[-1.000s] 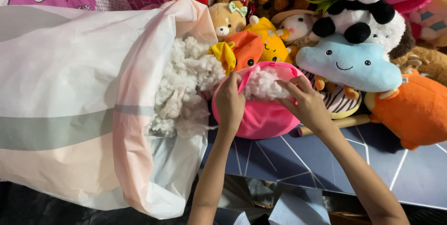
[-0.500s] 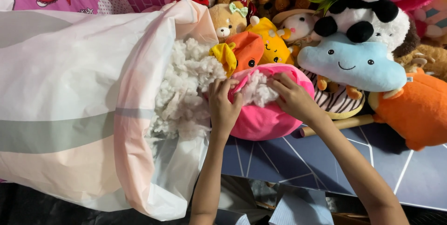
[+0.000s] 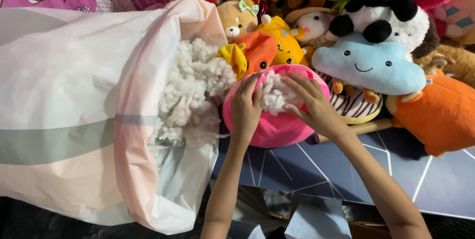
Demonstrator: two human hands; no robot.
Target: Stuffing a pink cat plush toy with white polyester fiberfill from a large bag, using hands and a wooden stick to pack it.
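Between your two hands, at the middle of the head view, sits the pink plush shell (image 3: pixel 277 125), resting on the dark blue surface (image 3: pixel 346 170) with its open mouth turned up and away from you, toward the heap of soft toys. Your left hand (image 3: pixel 246 108) lies on the left lip of that opening, fingers curled over the edge and closed on the fabric. Your right hand (image 3: pixel 311 101) comes in from the right, fingers bent and pressed onto the white stuffing (image 3: pixel 273 95) that fills the mouth; whether that grip pinches the tuft or only pushes on it, you cannot tell. Both hands are about equally near the opening, one on each side.

Just to the left, touching or nearly touching the shell, the big pale plastic bag (image 3: pixel 89 105) lies on its side with its mouth facing the shell and loose white filling (image 3: pixel 190 90) spilling out. So the supply is on your left-hand side.

The shell looks round, smooth, bright pink and part plump, its rim puckered around the fluffy tuft.
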